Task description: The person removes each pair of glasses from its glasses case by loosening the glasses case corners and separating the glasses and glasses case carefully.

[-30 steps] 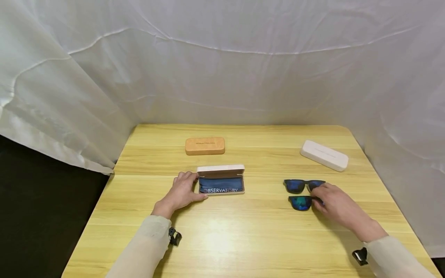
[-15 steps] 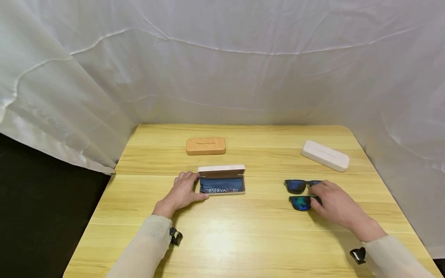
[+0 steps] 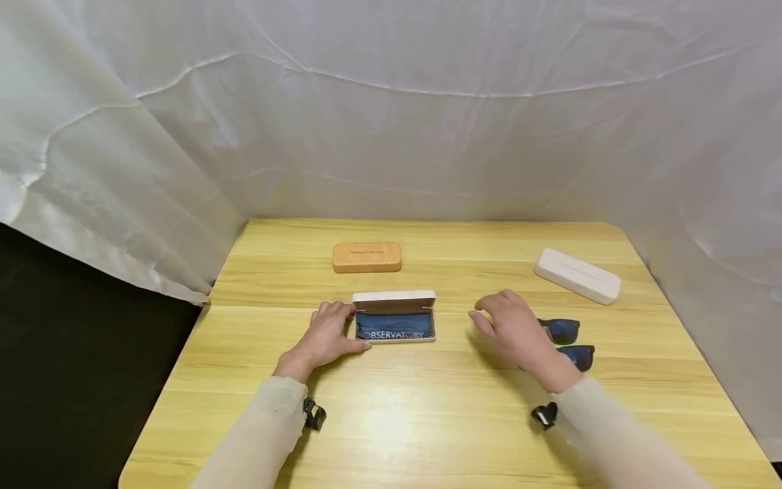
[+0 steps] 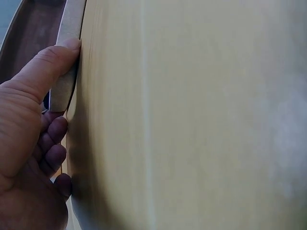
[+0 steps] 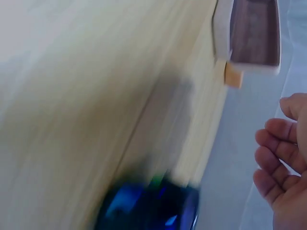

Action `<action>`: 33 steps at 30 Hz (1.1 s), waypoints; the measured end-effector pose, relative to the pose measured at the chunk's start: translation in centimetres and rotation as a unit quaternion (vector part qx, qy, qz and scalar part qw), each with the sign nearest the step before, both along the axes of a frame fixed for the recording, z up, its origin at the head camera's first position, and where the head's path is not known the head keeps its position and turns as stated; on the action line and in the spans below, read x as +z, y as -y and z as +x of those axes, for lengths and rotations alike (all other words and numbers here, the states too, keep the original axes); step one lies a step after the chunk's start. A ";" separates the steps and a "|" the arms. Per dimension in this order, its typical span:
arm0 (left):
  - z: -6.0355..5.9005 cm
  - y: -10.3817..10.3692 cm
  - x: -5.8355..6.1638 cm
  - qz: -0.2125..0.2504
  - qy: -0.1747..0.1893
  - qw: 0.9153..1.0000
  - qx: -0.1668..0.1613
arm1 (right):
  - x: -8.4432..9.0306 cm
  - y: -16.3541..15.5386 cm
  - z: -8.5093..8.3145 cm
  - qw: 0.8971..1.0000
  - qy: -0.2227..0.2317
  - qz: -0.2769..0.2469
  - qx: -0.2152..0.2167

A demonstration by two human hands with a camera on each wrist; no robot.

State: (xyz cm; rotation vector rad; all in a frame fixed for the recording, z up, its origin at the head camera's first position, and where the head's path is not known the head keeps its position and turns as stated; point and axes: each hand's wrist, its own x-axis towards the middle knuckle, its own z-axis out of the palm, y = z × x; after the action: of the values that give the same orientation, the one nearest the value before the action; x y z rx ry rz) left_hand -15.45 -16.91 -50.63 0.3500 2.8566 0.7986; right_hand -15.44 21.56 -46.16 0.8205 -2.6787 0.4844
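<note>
We see the left hand (image 4: 19, 134) at the left edge, its thumb on the pale wall of a brown-lined case (image 4: 71, 24), other fingers curled by the case's end. A wooden table (image 4: 192, 120) with a pale lengthwise line spreads beside us.

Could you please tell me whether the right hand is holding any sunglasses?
No, the right hand holds nothing, and both pairs of sunglasses lie on the table.
</note>
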 end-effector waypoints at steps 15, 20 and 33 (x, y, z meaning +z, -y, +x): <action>0.0 -0.1 0.0 0.000 -0.001 1.000 0.004 | 0.9 7.1 -2.5 0.997 0.059 -0.031 -0.038; 0.0 -0.1 0.0 -0.001 0.001 1.000 0.006 | 0.9 7.9 -2.7 0.998 0.044 -0.027 -0.034; 0.0 -0.1 0.0 -0.007 -0.001 1.000 0.005 | 0.5 8.4 -2.9 0.999 0.018 -0.029 -0.027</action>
State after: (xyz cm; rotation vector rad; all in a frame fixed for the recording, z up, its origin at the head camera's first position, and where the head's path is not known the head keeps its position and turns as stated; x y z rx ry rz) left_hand -15.44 -16.77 -50.64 0.3346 2.8676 0.7788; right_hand -18.38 13.15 -45.69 0.7267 -2.6990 0.5667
